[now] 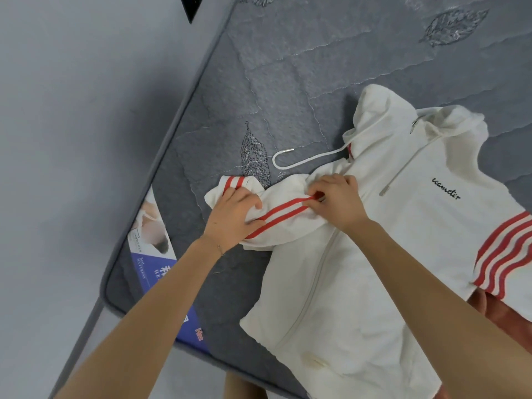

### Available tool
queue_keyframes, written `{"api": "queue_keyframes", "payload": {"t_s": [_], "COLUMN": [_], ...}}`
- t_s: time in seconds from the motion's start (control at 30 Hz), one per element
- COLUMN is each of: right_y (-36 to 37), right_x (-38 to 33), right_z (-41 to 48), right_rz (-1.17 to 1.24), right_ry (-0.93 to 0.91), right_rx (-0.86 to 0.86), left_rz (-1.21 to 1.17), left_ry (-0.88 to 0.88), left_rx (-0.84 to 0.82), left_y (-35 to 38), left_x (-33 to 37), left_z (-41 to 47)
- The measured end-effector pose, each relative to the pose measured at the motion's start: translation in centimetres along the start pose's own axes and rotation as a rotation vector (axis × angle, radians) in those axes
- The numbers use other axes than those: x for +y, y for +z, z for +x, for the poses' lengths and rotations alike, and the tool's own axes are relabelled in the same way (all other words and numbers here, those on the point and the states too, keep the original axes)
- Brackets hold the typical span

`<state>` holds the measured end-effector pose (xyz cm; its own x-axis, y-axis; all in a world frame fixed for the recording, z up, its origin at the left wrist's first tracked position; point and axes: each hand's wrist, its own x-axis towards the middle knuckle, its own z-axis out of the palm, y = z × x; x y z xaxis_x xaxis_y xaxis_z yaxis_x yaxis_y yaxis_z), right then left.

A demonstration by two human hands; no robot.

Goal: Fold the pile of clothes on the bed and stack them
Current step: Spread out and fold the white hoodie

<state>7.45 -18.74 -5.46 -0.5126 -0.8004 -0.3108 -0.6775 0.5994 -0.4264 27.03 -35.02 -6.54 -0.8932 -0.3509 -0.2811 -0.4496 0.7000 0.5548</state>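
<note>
White hoodie (388,254) with a zip front lies face up and spread out on a grey quilted mattress (288,67), filling the right half of the view.

At far left is plain grey floor, then the mattress edge running diagonally. A glossy printed label (155,254) in blue and white lies on the mattress near that edge. The mattress cover is matte and stitched with leaf shapes.

Next comes the left hand (233,217), palm down, fingers curled into the cuff end of a bunched sleeve (282,214). Two red stripes run along the sleeve's soft, thick white fabric. Just right of it, the right hand (336,200) pinches the same sleeve near the shoulder, fingertips closed on a stripe. Both arms are bare.

Above the hands a white drawstring (302,162) with a metal tip loops across the mattress. Further right the hood (403,119) lies crumpled at the top, a pale zipper (316,269) runs down the body, and small black script (446,188) sits on the chest. At the right edge the other sleeve (503,254) shows several red stripes, with a reddish garment (495,309) partly tucked beneath it.

This looks like an early fold: the sleeve is being straightened for turning in. Next, it likely needs laying flat across the chest, with the slack smoothed out so the thick fabric does not bulge.
</note>
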Motion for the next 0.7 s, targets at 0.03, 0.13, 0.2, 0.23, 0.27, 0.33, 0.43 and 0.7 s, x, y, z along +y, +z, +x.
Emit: {"api": "queue_keyframes", "payload": {"t_s": [0.03,0.13,0.2,0.23,0.27,0.33,0.43,0.7], "right_y": [-0.3,-2.0,-3.8,-4.7,-5.3,-6.0,-6.6,-6.1], "right_x": [0.0,-0.2,-1.0,-1.5,-2.0,-3.2,-4.9,-5.6], "right_z": [0.0,0.5,0.8,1.1,1.5,2.7,4.6,7.8], "right_rz": [0.023,0.154,0.293,0.318,0.315,0.266,0.251,0.023], "right_ry": [-0.016,-0.055,0.002,0.026,0.025,-0.018,-0.006,0.036], "right_rx": [0.010,0.038,0.052,0.078,0.121,0.192,0.290,0.445], "left_rz": [-0.010,-0.076,-0.184,-0.256,-0.326,-0.390,-0.336,-0.493], "left_ry": [-0.004,-0.017,-0.043,-0.078,-0.115,-0.153,-0.136,-0.234], "left_rx": [0.026,0.115,0.201,0.247,0.290,0.331,0.330,-0.147], "left_y": [0.1,-0.4,-1.4,-2.2,-3.2,-5.2,-7.7,-9.4], "left_x": [0.1,0.3,0.5,0.7,1.0,1.6,2.0,-1.8], "left_z": [0.0,0.2,0.5,0.7,1.0,1.8,3.2,2.7]}}
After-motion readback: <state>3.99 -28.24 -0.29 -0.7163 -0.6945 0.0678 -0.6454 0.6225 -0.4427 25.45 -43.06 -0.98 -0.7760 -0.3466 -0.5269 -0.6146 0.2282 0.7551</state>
